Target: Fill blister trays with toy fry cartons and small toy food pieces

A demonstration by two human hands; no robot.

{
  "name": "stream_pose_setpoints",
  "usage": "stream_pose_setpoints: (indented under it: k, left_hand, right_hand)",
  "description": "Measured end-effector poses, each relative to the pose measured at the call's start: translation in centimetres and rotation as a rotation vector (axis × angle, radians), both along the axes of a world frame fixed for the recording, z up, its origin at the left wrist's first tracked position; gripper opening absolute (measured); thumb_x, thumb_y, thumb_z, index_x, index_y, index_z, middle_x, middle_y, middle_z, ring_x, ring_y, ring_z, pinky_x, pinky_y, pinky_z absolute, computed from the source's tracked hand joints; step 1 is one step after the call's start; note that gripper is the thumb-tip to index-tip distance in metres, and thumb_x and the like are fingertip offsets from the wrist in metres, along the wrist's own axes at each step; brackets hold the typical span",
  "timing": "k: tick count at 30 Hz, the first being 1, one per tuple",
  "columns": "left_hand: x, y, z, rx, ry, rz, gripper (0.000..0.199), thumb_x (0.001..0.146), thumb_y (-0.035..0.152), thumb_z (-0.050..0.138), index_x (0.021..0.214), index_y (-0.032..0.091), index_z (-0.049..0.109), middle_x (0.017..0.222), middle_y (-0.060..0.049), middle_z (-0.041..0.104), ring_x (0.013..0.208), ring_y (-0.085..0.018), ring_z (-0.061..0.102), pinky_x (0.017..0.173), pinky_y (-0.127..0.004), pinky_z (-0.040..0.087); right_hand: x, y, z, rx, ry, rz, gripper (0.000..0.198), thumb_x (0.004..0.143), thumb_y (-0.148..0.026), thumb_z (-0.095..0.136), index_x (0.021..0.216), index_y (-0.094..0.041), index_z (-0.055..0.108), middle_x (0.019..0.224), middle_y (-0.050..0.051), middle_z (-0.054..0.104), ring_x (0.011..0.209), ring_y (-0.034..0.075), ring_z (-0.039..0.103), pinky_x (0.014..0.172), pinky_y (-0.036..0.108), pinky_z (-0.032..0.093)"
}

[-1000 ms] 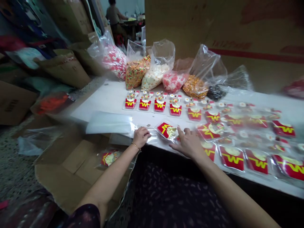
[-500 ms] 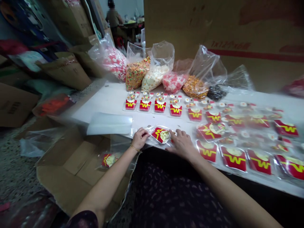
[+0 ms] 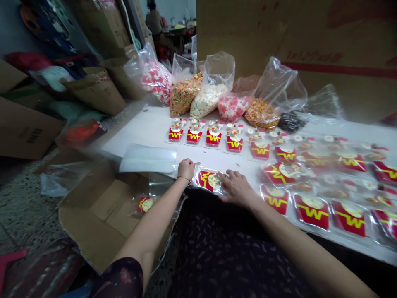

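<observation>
In front of me at the table edge lies a clear plastic packet [image 3: 204, 179] with a red, yellow-marked fries-box piece and pale fries inside. My left hand [image 3: 186, 169] is closed in a pinch on the packet's left end. My right hand [image 3: 237, 186] rests over its right end, fingers stretched and apart, the index fingertip touching the plastic near the fries; the contents beneath are partly hidden. A stack of clear plastic sleeves [image 3: 149, 158] lies left of my left hand. Below, an open cardboard box [image 3: 93, 225] holds a similar filled packet [image 3: 144, 204].
Rows of red fries-box pieces [image 3: 234, 143] with small food-shaped bits stretch along the white table [image 3: 124, 138]. Behind them stand clear bags of small coloured pieces [image 3: 182, 95]. A large carton [image 3: 263, 33] rises at the back. Far off sits another person [image 3: 154, 20].
My left hand has closed more tightly at the packet's left end, its fingers curled in. The packet has tilted slightly; my right hand stays on its right end. The view has shifted a little left.
</observation>
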State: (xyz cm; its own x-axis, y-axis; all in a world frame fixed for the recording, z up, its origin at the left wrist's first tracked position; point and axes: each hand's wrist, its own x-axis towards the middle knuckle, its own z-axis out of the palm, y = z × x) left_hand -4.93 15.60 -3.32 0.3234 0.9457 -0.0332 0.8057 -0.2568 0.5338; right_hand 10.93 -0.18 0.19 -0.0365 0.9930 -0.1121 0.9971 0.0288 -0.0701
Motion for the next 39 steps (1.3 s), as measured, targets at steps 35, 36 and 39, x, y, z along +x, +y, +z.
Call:
stream_pose_setpoints:
  k: [35,36,39]
  left_hand:
    - [2.7,-0.8,2.8,-0.150,-0.230,-0.886,0.006,0.064,0.011,0.064,0.063,0.017,0.064,0.075,0.000,0.046,0.068,-0.010,0.048,0.065,-0.022,0.041]
    - [3.4,-1.1,2.8,-0.147,-0.247,-0.888,0.006,0.065,0.010,0.063,0.064,0.016,0.064,0.075,0.000,0.047,0.068,-0.010,0.048,0.065,-0.022,0.041]
    - [6.6,-2.9,2.6,-0.105,-0.303,-0.894,0.009,0.066,0.007,0.059,0.064,0.016,0.062,0.073,0.000,0.048,0.067,-0.010,0.048,0.065,-0.022,0.041]
  right_hand:
    - [3.0,-0.8,-1.9,0.154,0.854,-0.766,0.036,0.074,-0.042,0.047,0.083,-0.013,0.067,0.067,0.006,0.063,0.062,0.018,0.057,0.059,0.028,0.044]
    - [2.6,-0.7,-2.1,0.137,0.957,-0.816,0.033,0.071,-0.041,0.050,0.076,-0.013,0.067,0.059,0.003,0.060,0.054,0.015,0.054,0.053,0.026,0.042]
    - [0.8,0.1,-2.8,0.166,1.250,-0.847,0.026,0.063,-0.039,0.056,0.066,-0.014,0.064,0.048,-0.001,0.055,0.043,0.011,0.047,0.044,0.023,0.038]
